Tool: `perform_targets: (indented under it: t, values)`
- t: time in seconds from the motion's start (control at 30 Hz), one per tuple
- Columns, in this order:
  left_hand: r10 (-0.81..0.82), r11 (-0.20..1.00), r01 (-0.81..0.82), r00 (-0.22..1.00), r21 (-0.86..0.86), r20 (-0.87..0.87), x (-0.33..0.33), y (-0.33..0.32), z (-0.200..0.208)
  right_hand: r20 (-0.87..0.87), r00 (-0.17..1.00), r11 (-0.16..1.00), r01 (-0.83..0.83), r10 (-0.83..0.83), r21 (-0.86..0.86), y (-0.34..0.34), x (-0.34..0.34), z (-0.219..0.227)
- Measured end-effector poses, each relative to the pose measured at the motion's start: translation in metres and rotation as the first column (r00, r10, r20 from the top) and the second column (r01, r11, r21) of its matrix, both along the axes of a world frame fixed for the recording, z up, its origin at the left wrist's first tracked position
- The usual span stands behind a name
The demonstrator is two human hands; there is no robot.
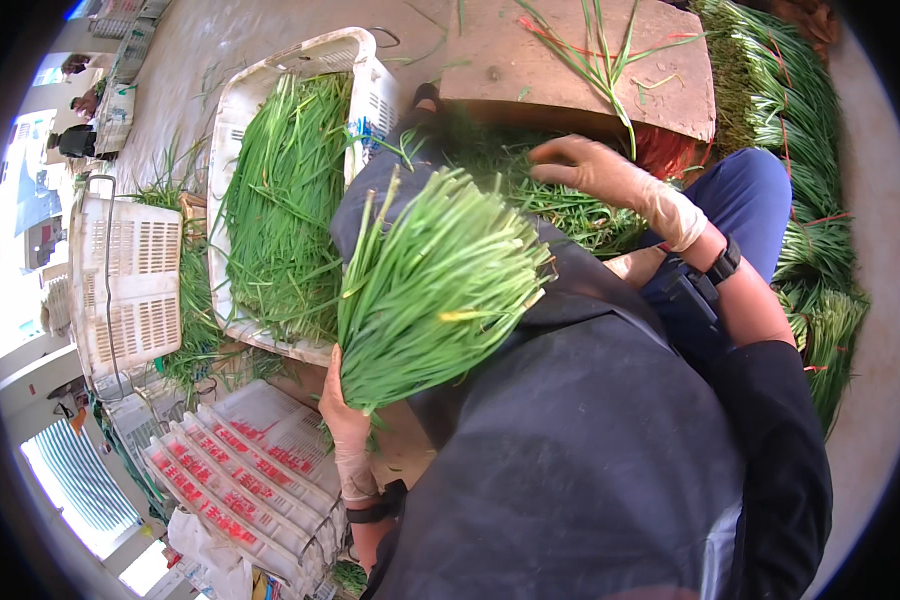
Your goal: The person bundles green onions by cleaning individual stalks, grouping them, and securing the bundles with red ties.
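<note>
Over on the far side of the left hand point(342, 425), a white slatted crate point(125, 290) lies tipped over, and beyond the hand's knuckles a second white crate point(362, 75) lies heaped with long green stalks. The left hand, gloved, is wrapped around the base of a thick bundle of green chives point(435, 285), fingers closed on the stems, the cut ends fanning up and away from the palm toward the camera. Just below that hand sits a stack of flat packs with red markings point(235, 480).

Across the dark apron point(580, 450), the right hand point(595, 170) reaches out, gloved too, fingers loosely spread and curled downward, tips touching or just above the loose greens point(570, 210) piled ahead of it. Whether it pinches any stalk cannot be told. Beyond its fingertips lies a brown board point(570, 60) with a few stray stems; outward of its wrist, stacked green bundles point(810, 200) run along the edge.

By the look of it, the step is gathering: one hand holds the growing bunch, the other goes for more. The next move would call for a clean pick of a few stalks and laying them in line with the bunch's ends.

Hidden: the left palm behind the bunch, the lap under the apron, the pile's depth, and the rim bends everything
</note>
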State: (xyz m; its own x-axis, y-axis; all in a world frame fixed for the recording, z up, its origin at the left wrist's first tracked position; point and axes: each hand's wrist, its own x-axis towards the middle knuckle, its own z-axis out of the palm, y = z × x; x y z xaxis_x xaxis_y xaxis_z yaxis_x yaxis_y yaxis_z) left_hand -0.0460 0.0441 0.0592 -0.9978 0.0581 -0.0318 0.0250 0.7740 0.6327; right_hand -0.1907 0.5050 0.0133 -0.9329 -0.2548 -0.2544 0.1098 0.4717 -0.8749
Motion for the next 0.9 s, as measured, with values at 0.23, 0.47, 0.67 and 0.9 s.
perform_targets:
  t: [0.23,0.47,0.67,0.9]
  values:
    - [-0.083,0.955,-0.022,0.938,0.295,0.338,-0.005,-0.003,0.042,0.216,0.976,0.831,0.096,0.030,-0.549,-0.062,0.003,0.053]
    - [-0.116,0.907,-0.122,0.847,0.402,0.519,0.010,-0.011,0.015,0.229,0.972,0.635,0.213,-0.059,-0.743,-0.019,-0.003,0.060]
    - [-0.085,0.930,-0.130,0.835,0.343,0.544,0.011,-0.003,0.009,-0.217,0.965,0.937,0.065,-0.146,-0.343,-0.032,0.013,0.092]
    - [-0.078,0.950,-0.098,0.843,0.295,0.532,-0.001,0.018,0.026,-0.639,0.753,0.985,-0.074,0.158,0.156,-0.101,-0.004,0.058]
